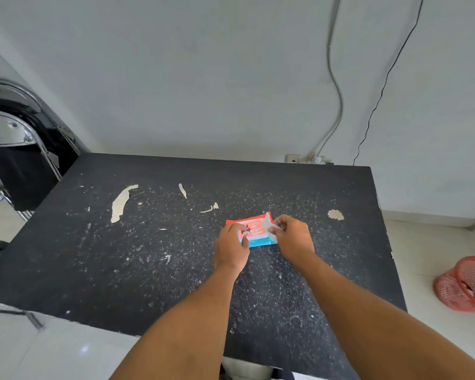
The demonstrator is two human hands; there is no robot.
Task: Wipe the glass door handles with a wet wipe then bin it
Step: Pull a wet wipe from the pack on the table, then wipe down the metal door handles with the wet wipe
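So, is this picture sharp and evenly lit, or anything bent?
Head view: soft even light, faint shadows; the red and blue wet wipe pack held by the left hand and the pale flap pinched by the right hand are slightly blurred; the black speckled table splays outward, wide-angle.

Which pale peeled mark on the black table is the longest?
The curved pale strip towards the left of the black speckled table. It is far longer than the others, which are small flecks and one roundish pale patch at the right.

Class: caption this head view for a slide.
Left hand steadies a wet-wipe pack on a black table; right hand pinches a pale flap or wipe.
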